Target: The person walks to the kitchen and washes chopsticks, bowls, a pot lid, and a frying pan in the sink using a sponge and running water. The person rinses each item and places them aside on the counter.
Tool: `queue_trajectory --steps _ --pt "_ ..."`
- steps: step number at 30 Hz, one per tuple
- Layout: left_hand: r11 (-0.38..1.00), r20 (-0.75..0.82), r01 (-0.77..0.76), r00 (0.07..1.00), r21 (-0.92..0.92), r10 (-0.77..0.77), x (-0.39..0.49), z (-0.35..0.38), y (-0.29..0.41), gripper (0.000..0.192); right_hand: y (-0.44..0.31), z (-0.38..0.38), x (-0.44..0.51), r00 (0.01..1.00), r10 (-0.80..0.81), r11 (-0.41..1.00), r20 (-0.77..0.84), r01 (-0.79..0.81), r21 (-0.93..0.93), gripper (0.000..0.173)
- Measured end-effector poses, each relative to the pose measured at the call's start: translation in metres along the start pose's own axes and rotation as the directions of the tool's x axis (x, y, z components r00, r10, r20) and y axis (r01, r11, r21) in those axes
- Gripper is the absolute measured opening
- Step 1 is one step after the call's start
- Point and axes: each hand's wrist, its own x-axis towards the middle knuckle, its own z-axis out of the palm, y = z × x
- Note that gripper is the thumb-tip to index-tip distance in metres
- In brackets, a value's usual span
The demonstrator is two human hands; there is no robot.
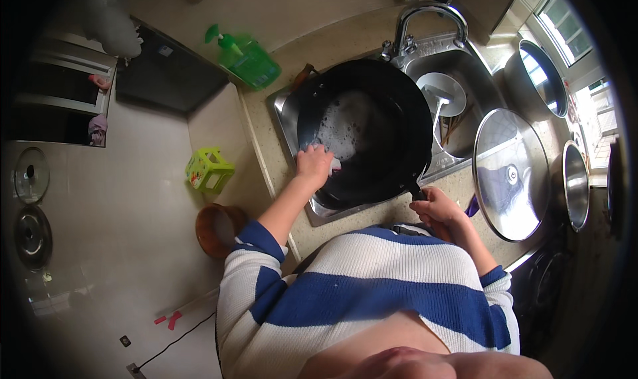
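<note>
A large black wok (384,145) rests over the left basin of a steel double sink, its inside wet with white suds (344,122). My left hand (314,167) presses a soapy scrubbing cloth (335,165) against the wok's left inner wall; the hand hides most of the cloth. At the near right, my right hand (437,208) grips the wok's long handle (417,192). A second, short wooden handle (303,75) sticks out at the wok's far left.
The right basin (478,75) holds a white bowl (441,92) and chopsticks (452,125), below a chrome faucet (401,30). A glass lid (511,179) and steel basins (575,184) stand to the right. Green soap bottle (249,62) sits behind left; a green stool (209,169) and wooden bucket (214,229) are lower.
</note>
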Motion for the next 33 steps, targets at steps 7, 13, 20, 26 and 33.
queue_trajectory --steps 7,13,20,26,33 --pt "0.921 -0.247 0.11 0.945 -0.374 -0.214 -0.019 0.0 -0.002 0.026 -0.028 0.003 -0.048 0.978 -0.02 0.986 -0.207 -0.015 -0.165 0.016" --pt "0.818 -0.374 0.025 0.881 -0.575 -0.289 -0.039 0.008 -0.003 0.026 -0.041 0.012 -0.072 0.9 -0.242 0.87 -0.363 0.036 -0.492 0.02" --pt "0.762 -0.436 0.008 0.816 -0.647 -0.379 -0.048 0.004 -0.021 0.026 -0.042 0.027 -0.079 0.768 -0.482 0.63 -0.421 -0.031 -0.776 0.028" --pt "0.77 -0.478 -0.03 0.799 -0.638 -0.365 -0.045 0.001 -0.022 0.025 -0.048 0.019 -0.075 0.86 -0.357 0.793 -0.364 0.072 -0.605 0.026" --pt "0.855 -0.23 0.012 0.961 -0.518 -0.153 -0.038 0.001 -0.018 0.03 -0.08 0.004 -0.067 0.977 -0.056 0.992 -0.206 0.031 -0.124 0.018"
